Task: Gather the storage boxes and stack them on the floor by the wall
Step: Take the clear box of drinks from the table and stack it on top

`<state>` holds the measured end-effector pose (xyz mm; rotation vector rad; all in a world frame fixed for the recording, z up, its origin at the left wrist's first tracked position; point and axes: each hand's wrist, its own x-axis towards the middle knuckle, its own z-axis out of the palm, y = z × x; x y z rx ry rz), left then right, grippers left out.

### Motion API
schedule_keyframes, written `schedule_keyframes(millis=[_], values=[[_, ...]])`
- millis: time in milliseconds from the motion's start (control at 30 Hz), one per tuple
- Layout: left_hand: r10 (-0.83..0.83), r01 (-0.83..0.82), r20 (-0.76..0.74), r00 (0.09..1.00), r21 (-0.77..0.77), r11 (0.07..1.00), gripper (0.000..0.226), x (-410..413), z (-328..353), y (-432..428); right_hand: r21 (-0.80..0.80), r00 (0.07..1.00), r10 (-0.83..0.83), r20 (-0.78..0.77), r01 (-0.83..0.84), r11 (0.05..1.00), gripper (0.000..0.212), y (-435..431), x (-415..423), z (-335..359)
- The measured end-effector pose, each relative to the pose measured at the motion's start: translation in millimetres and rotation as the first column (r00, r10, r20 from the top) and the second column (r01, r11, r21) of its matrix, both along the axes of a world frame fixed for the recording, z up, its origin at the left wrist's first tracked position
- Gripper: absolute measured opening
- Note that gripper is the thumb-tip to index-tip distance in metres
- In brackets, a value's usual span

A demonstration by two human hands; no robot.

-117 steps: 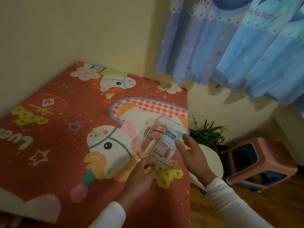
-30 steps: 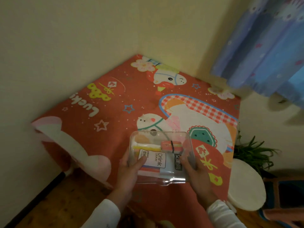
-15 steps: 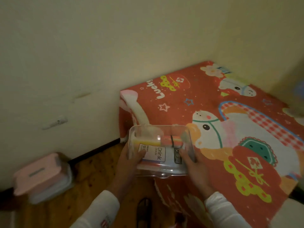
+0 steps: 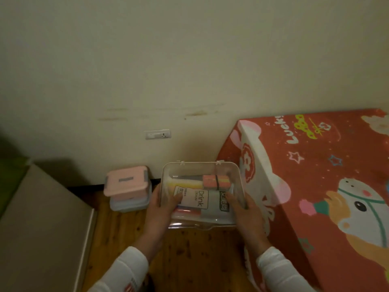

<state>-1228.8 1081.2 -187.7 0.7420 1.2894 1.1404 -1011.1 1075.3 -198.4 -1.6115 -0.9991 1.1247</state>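
Right, both arms are stretched out in front of the person, white sleeves (image 4: 124, 268) coming up from below and the forearms angled slightly in toward each other. The left hand (image 4: 160, 209) grips the left side of a clear box (image 4: 200, 171), thumb laid across the lid, the other fingers tucked out of sight underneath. The right hand (image 4: 242, 209) mirrors it on the right side, thumb on top by a grey label, the rest of the fingers curled under the edge.

Between the two hands the clear box is held flat, lid up, its two small clips on the far edge facing the wall (image 4: 168, 70). Through the lid you can read a packet (image 4: 195, 199) marked "Drink Straw", and beside it lies a pink and yellow bundle (image 4: 215, 182) with a dark band round it.

The box hangs above the wooden floor (image 4: 189, 256), close to the wall; I cannot tell how high. Just to its left, against the wall, a pink-lidded box (image 4: 126, 180) sits stacked on a pale box (image 4: 128, 204). To its right is the corner of the bed (image 4: 326, 165) in a red cartoon cover. A socket plate (image 4: 157, 134) is on the wall above, and a beige panel (image 4: 42, 228) fills the near left.
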Motion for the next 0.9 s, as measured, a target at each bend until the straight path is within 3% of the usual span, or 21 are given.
schedule_keyframes(millis=[467, 700, 833, 900], values=[[0.102, -0.100, 0.045, 0.994, -0.054, 0.994, 0.051, -207.1, -23.9, 74.5, -0.022, 0.989, 0.080, -0.122, -0.083, 0.996, 0.026, 87.3, -207.1, -8.6], [0.180, -0.173, 0.055, 0.982, -0.107, 0.979, 0.054, -259.9, -50.9, 116.7, -0.056, 0.987, 0.146, -0.060, -0.150, 0.987, 0.019, 144.7, -259.4, -23.6], [0.222, -0.214, 0.063, 0.973, -0.114, 0.970, 0.065, -282.0, -63.8, 143.5, -0.093, 0.980, 0.181, -0.077, -0.188, 0.978, 0.030, 184.7, -280.0, -47.1], [0.236, -0.232, 0.020, 0.971, -0.129, 0.964, 0.059, -290.3, -69.2, 155.8, -0.109, 0.977, 0.198, -0.078, -0.205, 0.973, 0.034, 203.4, -288.9, -60.0]])
